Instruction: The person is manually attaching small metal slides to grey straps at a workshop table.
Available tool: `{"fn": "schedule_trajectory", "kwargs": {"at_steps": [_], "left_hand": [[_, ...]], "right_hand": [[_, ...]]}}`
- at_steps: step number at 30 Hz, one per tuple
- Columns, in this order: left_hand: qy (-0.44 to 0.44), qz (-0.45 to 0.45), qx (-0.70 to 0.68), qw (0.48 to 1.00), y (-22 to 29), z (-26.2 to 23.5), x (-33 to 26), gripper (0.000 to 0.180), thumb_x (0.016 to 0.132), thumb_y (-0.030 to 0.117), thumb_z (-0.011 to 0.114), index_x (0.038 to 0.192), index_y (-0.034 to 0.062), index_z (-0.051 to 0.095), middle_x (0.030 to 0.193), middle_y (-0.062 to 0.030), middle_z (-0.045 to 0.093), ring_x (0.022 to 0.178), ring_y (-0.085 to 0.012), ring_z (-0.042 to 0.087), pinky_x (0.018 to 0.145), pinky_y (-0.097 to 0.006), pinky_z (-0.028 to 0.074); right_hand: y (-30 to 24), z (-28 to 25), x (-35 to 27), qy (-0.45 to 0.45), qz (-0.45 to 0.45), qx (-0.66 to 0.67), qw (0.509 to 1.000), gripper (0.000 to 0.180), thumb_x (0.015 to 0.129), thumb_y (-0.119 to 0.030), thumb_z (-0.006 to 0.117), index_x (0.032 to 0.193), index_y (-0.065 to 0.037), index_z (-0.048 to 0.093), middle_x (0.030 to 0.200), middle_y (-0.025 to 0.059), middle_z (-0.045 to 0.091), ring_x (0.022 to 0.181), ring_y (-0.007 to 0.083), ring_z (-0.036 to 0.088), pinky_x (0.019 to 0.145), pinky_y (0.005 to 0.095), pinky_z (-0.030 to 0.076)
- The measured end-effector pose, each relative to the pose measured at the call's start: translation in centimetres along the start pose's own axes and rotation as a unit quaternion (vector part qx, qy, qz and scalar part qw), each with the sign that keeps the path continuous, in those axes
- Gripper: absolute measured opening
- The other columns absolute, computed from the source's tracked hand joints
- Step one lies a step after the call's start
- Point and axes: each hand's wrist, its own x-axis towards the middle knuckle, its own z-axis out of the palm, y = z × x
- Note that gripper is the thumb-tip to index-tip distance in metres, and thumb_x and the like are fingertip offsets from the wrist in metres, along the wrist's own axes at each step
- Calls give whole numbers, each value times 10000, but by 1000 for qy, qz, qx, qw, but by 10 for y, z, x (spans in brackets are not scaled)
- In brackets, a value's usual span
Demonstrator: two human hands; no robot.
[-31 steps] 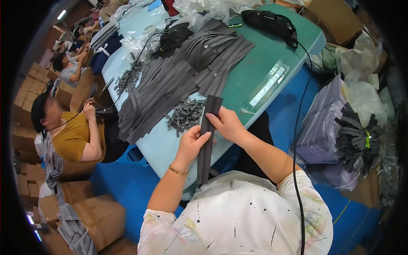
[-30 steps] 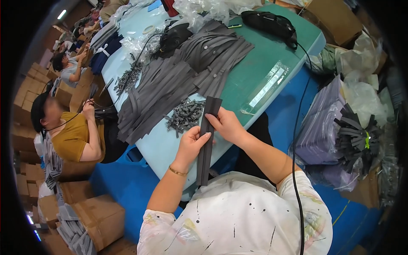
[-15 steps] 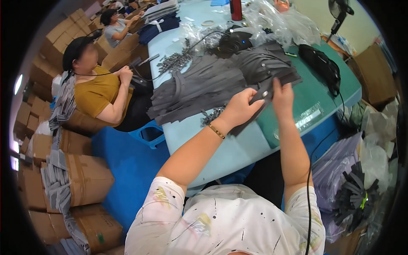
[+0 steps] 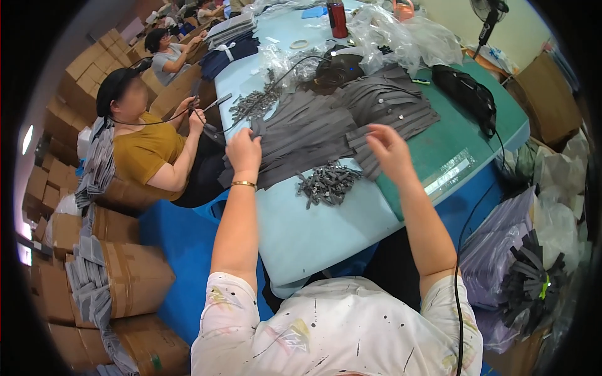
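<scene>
A broad table with a pale-blue top and a green section fills the middle of the view, and a seated co-worker in a mustard-yellow top is beside its left edge. On the table, the largest thing is a wide spread of long, flat, charcoal-grey fabric strips, overlapping one another and reaching toward the left edge. Against its right side lies a smaller, fanned bundle of similar dark-grey strips, with a long, soft black pouch farther right on the green. Half a second ago both hands met on a single strip at that bundle; now they are well apart and nothing spans them. The left hand has swung over to the near left edge of the wide spread, its fingers bent down among the strips; whether it pinches one, I cannot tell. The right hand is by the near ends of the fanned bundle, fingers loosely curled, with nothing visible in its grasp. The strip they shared can no longer be singled out; it has probably been let go onto the bundle, so the handling of that piece looks finished. Smaller still, a heap of little dark and silvery pieces sits between the forearms, touched by neither hand.
</scene>
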Motion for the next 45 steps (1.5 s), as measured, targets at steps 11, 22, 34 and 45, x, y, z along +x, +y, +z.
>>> {"fn": "schedule_trajectory", "kwargs": {"at_steps": [11,22,34,45], "left_hand": [[-26,182,-344,921,90,-125,-143,165,717,18,697,795,43,554,721,-96,517,592,-228,521,514,-290,422],[-320,-238,-720,568,67,-102,-155,286,934,187,496,1133,-19,503,988,-100,616,830,-139,606,675,-229,494],[-310,-83,-574,753,75,-89,-182,114,846,42,603,943,-5,639,821,-27,646,693,-82,580,604,-229,468],[-79,358,-241,898,65,-93,-206,145,771,32,606,915,21,624,814,-96,608,661,-259,556,598,-332,463]], "right_hand": [[-75,82,-67,-166,303,515,784,365,944,-263,470,1225,-28,470,1046,102,609,945,166,594,794,279,485],[-71,81,-162,-302,262,330,855,205,925,-144,493,1081,-17,532,912,51,623,726,91,577,665,244,493],[-63,54,-138,-122,-17,47,991,332,786,-64,664,1098,-61,549,875,78,651,772,164,630,657,269,506],[-35,58,-179,-80,258,305,913,250,844,-80,604,1076,-60,513,809,58,627,743,134,604,639,268,489]]}}
